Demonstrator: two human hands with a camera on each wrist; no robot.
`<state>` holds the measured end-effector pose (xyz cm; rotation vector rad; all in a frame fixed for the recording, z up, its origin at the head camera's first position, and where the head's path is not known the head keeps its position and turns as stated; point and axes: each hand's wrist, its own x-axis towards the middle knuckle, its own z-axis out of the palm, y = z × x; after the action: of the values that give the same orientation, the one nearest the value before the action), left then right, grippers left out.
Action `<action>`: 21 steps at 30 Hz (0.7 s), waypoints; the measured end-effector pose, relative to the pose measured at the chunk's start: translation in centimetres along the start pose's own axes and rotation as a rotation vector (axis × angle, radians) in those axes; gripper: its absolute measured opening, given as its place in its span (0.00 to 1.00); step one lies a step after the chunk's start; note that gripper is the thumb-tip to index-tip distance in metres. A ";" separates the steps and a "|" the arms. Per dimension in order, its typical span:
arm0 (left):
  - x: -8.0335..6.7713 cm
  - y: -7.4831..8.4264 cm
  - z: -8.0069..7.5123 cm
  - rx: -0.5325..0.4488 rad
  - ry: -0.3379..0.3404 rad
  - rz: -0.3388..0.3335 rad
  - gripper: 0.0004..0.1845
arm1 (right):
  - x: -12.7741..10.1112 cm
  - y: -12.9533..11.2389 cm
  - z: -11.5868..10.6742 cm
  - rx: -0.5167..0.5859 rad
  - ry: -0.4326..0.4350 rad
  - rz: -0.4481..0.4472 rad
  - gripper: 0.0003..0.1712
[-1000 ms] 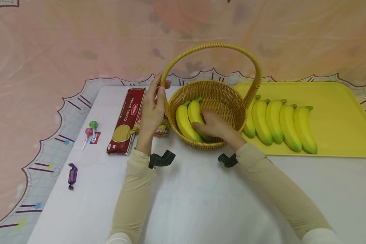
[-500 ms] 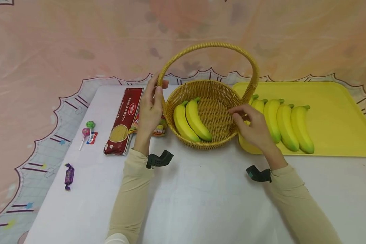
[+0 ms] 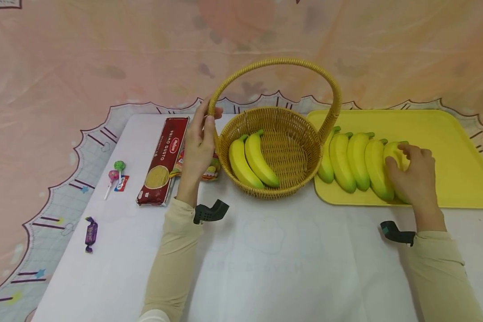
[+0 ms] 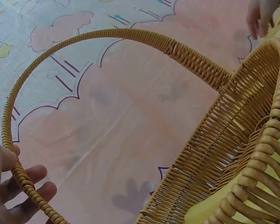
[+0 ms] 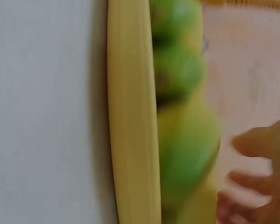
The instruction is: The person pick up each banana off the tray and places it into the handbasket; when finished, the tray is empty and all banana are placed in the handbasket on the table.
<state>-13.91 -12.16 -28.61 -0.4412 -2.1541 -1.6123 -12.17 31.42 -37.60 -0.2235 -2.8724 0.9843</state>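
My left hand [image 3: 199,145] holds the side of the wicker basket's arched handle [image 3: 279,61], thumb on one side and fingers on the other in the left wrist view. Inside the yellow-brown basket [image 3: 291,154], two bananas [image 3: 261,161] lie side by side at the left. To its right, several bananas [image 3: 358,161] form a row on a yellow tray [image 3: 463,156]. Over the rightmost banana [image 3: 392,154] is my right hand [image 3: 416,179], partly covering it. In the blurred right wrist view, its fingers [image 5: 254,182] are spread beside a banana [image 5: 189,144] with a visible gap.
Left of the basket lie a red biscuit pack [image 3: 163,161] and a colourful snack bag [image 3: 211,170], partly hidden by my left arm. Two lollipops [image 3: 116,170], a small red-and-blue wrapper [image 3: 122,183] and a purple wrapped candy [image 3: 91,235] lie farther left on the white table [image 3: 290,259].
My right hand has let go of a banana in the basket, come out, and moved right over the tray to the end banana. My left hand has stayed on the handle.
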 end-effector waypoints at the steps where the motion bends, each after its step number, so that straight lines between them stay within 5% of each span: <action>1: 0.0 0.0 0.0 -0.002 0.000 0.001 0.21 | 0.1 0.7 -0.4 -0.018 -0.046 0.038 0.39; 4: -0.1 0.1 -0.1 -0.004 -0.002 0.000 0.21 | 0.3 2.1 -1.0 -0.056 -0.200 0.114 0.48; 7: -0.1 0.0 -0.1 -0.005 -0.002 -0.001 0.21 | 0.2 2.7 -1.3 -0.053 -0.264 0.131 0.48; 15: -0.2 -0.1 0.0 0.025 0.005 0.025 0.21 | -2.0 1.3 -1.8 0.018 -0.171 0.097 0.41; 21: -0.1 -0.1 0.0 0.028 0.010 0.033 0.21 | -5.2 -2.5 -1.9 0.060 -0.102 -0.060 0.34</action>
<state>-13.87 -12.20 -28.77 -0.4562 -2.1482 -1.5616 -7.06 29.73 -34.77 -0.0838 -2.9151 1.0991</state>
